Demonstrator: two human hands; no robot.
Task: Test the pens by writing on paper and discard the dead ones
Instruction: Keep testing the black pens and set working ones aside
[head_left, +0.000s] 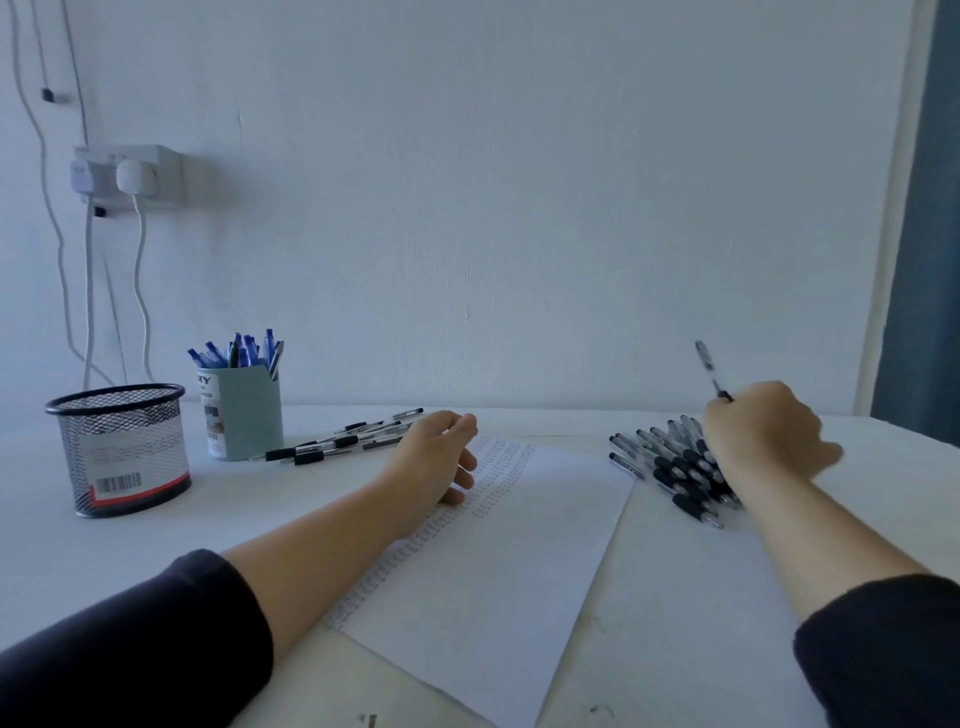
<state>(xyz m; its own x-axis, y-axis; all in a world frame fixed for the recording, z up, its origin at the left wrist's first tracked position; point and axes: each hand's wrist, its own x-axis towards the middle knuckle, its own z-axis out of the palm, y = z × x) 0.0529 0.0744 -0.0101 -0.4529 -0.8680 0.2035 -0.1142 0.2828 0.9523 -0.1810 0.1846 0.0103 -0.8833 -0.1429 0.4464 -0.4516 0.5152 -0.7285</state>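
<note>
Far left: wire mesh basket (122, 449), then a cup (244, 415) packed with blue pens, both standing on the table (857, 525). Beside the cup, a loose scatter of black pens (343, 441). Left hand (434, 460) resting on the paper (498, 561), fingers loosely curled, gripping nothing, pinning the sheet over rows of test marks. Further right, a pile of black pens (675, 470) just beside the sheet. Right hand (761, 431) above that pile, pinching one pen (709, 369), far end tilted up. Probably light, stiff, smooth-barrelled; best gripped at the dark rubber sleeve near the tip, less slippery there.
</note>
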